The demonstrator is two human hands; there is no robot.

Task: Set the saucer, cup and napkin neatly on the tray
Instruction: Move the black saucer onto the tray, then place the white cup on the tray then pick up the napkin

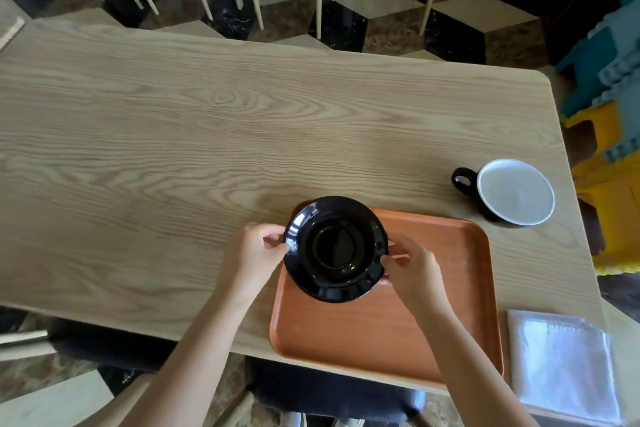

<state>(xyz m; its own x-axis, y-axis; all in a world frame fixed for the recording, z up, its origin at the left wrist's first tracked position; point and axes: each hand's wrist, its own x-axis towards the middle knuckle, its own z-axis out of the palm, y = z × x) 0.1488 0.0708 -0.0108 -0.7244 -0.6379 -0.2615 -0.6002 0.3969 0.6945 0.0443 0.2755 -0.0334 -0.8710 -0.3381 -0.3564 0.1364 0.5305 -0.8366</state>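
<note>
At the near edge of the table [173, 121], I've got the saucer [335, 248] in both hands over the tray's [398, 333] far-left corner. Can't tell if it's touching the tray yet or just above it; it overhangs the far-left rim a bit, so I'd call it not placed.

Progress: early. Saucer step underway, nothing settled. Cup and napkin untouched, both off the tray.

Left to right:
- my left hand [258, 248], fingers curled, thumb and fingertips pinching the saucer's left rim. Partly closed, not a fist.
- saucer, black, glossy, upright, roughly level.
- my right hand [410, 270], same pinch on the near-right rim, fingers bent, rest of hand loose.
- tray, orange, otherwise bare, near-right part of the table, near edge close to the table edge.
- cup [512, 192], black with white inside, far right of the tray, apart from it, handle pointing left.
- napkin [562, 367], white, folded square, just right of the tray at the near-right table corner.

Left to do: centre the saucer, cup on it, napkin beside it.
</note>
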